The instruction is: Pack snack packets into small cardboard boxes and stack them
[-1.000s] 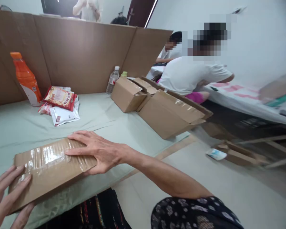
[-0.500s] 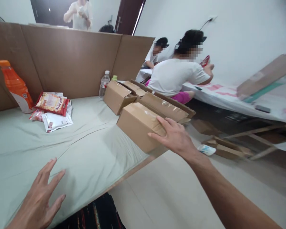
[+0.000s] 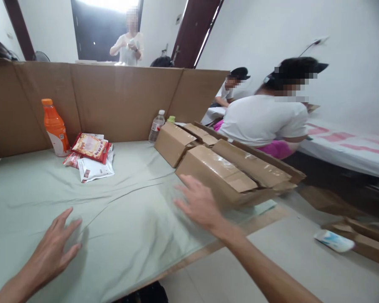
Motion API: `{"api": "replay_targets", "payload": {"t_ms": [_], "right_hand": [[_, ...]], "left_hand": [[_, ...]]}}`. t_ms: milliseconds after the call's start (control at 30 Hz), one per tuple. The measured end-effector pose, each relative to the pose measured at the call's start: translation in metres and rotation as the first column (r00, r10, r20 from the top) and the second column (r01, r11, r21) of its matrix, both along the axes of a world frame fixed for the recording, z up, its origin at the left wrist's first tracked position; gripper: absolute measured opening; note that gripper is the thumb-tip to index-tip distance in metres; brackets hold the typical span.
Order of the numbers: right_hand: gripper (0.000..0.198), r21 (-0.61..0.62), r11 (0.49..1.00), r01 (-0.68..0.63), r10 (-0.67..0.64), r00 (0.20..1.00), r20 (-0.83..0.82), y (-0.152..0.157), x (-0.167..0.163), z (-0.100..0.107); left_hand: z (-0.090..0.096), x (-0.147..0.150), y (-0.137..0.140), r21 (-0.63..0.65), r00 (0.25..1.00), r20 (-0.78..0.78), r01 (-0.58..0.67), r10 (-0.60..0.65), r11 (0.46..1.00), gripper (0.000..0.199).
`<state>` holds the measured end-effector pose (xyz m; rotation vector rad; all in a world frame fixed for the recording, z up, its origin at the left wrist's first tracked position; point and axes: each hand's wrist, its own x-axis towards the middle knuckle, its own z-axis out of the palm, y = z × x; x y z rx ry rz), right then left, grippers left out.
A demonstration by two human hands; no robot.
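**Front box (image 3: 220, 177) at 1 o'clock, gripped by neither hand**

With 12 o'clock straight ahead of the person, the left hand (image 3: 55, 244) is at 10, over the cloth (image 3: 129, 227), fingers parted and grasping nothing; whether it brushes the cloth cannot be told. The right hand (image 3: 197, 202), blurred, is at 1 o'clock, fingers loosely spread and holding nothing, before the near side of the front box. Whether it touches the box is unclear.

The front box lies at 1 o'clock near the cloth's edge, its top taped. It looks like thin cardboard: probably light unless filled, stiff along its folds, apt to dent mid-panel and a touch slick where the tape shines. The long sides, close to the folds, look the best hold; the right-hand end, where the flap seems loose, looks weaker. Its contents are hidden.

Just behind it is the long box (image 3: 252, 162), also taped, its inside hidden. Toward 2 o'clock, on the floor, an open carton (image 3: 371, 248) has a packet (image 3: 334, 241) at its side; its depths are unclear.

Farther, toward 12, stands the left box (image 3: 173, 145), its contents out of sight. At 11 o'clock lie snack bags (image 3: 91, 148), with an orange bottle (image 3: 55, 130) just beyond. A clear bottle (image 3: 157, 126) stands at 12, before the cardboard screen (image 3: 126, 103).
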<state>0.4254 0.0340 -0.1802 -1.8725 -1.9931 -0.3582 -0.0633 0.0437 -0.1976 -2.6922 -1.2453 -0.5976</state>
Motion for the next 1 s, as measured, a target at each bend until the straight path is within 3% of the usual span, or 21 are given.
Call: {"api": "replay_targets", "payload": {"t_ms": [100,233,433,667,800,1000], "right_hand": [[0.043,-0.295,0.947,-0.126,0.119,0.992,-0.043,0.018,-0.049,-0.029],[0.049,-0.422,0.880,-0.220,0.185,0.975,-0.122,0.034,-0.092,-0.044],[0.052,-0.407,0.879,-0.247,0.194,0.967,-0.168,0.089,-0.126,-0.041],[0.058,-0.358,0.914,-0.190,0.136,0.976,-0.171,0.179,-0.183,-0.052],[0.057,-0.333,0.928,-0.167,0.124,0.982,-0.145,0.193,-0.196,-0.052],[0.045,-0.307,0.942,-0.135,0.112,0.990,-0.091,0.183,-0.203,-0.034]], "left_hand": [[-0.001,0.000,0.045,-0.071,0.990,-0.036,-0.136,0.134,0.988,0.047],[-0.012,0.001,0.083,-0.103,0.961,-0.042,-0.277,0.274,0.955,0.048],[-0.038,0.008,0.079,-0.092,0.943,-0.057,-0.333,0.329,0.938,0.046],[-0.041,0.014,0.073,-0.081,0.930,-0.102,-0.362,0.354,0.929,0.047],[-0.043,0.014,0.072,-0.055,0.932,-0.105,-0.355,0.348,0.933,0.047],[-0.049,0.012,0.073,0.005,0.935,-0.084,-0.345,0.344,0.939,0.046]]}}
